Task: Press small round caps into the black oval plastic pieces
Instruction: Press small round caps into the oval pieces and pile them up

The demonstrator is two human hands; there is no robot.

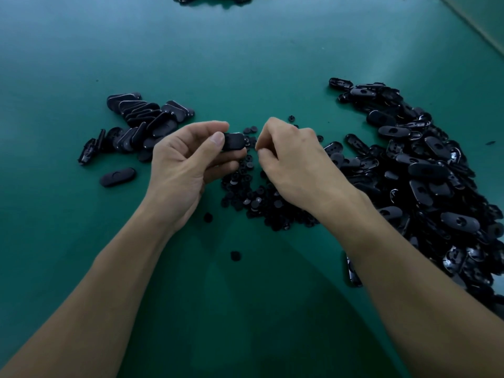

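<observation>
While the left hand (pixel 185 159) pinches a black oval piece (pixel 234 141) between thumb and fingers, the right hand (pixel 294 159), just beside it, is curled tight; what it holds is hidden. Loose caps (pixel 253 197) lie beneath both.

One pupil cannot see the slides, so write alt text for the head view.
A person's left hand holds a black oval piece beside the right hand, whose fingers curl above a heap of small caps on a green table. More oval pieces lie in a big pile at the right and a small pile at the left.
</observation>
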